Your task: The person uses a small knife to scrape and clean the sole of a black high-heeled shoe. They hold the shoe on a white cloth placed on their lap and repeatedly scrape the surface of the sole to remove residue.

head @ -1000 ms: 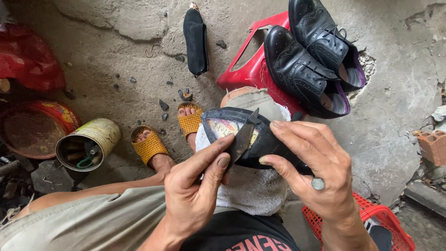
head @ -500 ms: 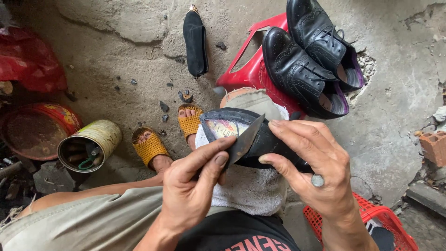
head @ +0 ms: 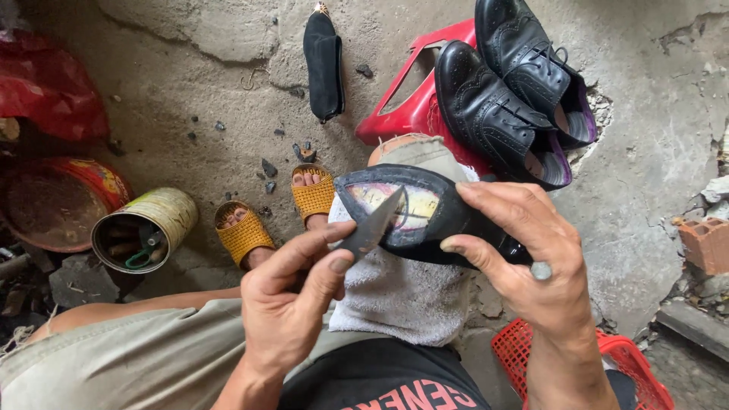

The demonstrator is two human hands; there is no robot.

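Left hand [head: 292, 304] pinches a knife blade [head: 372, 226] against the upturned shoe [head: 425, 216]; right hand [head: 524, 262] grips it.

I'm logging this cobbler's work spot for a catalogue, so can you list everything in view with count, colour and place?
Shoe sole: one, black rim with yellowish centre, on the towel over the knee.
Knife blade: one, dark grey, tip on the sole.
Towel: one, grey-white, over the knee.
Brogue shoes: two, black, on the red stool.
Stool: one, red plastic, tipped over.
Loose sole: one, black, on the floor, top centre.
Tin can: one, yellowish, on its side, left.
Basket: one, red, bottom right.
Sandals: two, yellow, on the feet.
Left hand: holds the knife.
Right hand: grips the sole, wears a ring.
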